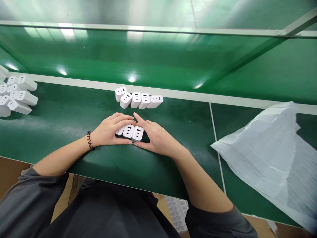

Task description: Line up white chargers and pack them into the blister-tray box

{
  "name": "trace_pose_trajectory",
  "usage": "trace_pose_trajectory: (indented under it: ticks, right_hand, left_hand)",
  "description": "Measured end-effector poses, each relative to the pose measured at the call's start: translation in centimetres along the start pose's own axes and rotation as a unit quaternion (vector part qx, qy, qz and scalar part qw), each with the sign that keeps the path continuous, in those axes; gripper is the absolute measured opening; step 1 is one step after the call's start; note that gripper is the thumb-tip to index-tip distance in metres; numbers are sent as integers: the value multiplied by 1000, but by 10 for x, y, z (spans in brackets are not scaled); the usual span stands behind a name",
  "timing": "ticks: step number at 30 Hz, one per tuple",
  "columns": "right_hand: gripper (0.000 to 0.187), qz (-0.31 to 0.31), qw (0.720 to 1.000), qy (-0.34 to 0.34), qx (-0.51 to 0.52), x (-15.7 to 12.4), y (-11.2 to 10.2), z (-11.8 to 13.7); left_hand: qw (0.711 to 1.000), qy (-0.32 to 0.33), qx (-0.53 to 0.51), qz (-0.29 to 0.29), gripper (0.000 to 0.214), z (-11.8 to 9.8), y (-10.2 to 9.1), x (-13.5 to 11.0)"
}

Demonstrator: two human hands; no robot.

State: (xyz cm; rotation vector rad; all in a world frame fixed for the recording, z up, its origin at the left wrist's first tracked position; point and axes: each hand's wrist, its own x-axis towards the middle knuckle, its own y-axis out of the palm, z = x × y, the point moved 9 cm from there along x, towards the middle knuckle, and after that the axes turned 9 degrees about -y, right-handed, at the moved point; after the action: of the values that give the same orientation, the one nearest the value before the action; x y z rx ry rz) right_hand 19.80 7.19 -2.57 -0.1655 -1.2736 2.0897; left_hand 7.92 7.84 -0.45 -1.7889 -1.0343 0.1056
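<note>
Both my hands rest on the green table (74, 132) and cup a small row of white chargers (130, 131) with their port faces up. My left hand (111, 130) presses against the row's left side, fingers together and curved over it. From the right, my right hand (153, 137) closes in on the same row, forefinger stretched along its far edge and thumb along the near edge. Three port faces show between my fingers. A black coil band sits on my left wrist.
A second row of several white chargers (138, 99) lies just beyond my hands near the white strip (223, 99). A pile of more chargers (17, 94) sits at the far left. A white plastic bag (269, 155) covers the table's right side.
</note>
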Motion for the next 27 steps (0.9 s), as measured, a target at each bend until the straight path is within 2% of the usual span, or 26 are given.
trace_pose_trajectory:
  ticks: [7, 10, 12, 15, 17, 20, 24, 27]
  right_hand:
    - [93, -41, 999, -13, -14, 3, 2, 0]
    - [92, -59, 998, -11, -5, 3, 1, 1]
    - [94, -62, 998, 1, 12, 3, 1, 1]
    - [97, -80, 994, 21, 67, 2, 0, -1]
    - [95, -88, 990, 28, 106, 2, 3, -2]
    - [92, -108, 985, 25, 132, 2, 7, -3]
    - [92, -168, 977, -1, 133, 0, 2, 1]
    - [90, -173, 977, -30, 119, 0, 0, 11]
  left_hand:
    - [990, 52, 124, -39, 53, -15, 10, 0]
    - [988, 64, 129, -49, 47, -15, 9, 0]
    - [994, 36, 77, -69, 39, -10, 0, 1]
    - [994, -64, -27, -87, 28, 8, -16, 3]
    - [990, -102, -60, -74, 30, 15, -18, 3]
    - [992, -111, -49, -43, 43, 17, -14, 3]
    - [995, -89, -1, -38, 57, 13, -8, 0]
    - [997, -67, 25, -31, 61, 9, -4, -3]
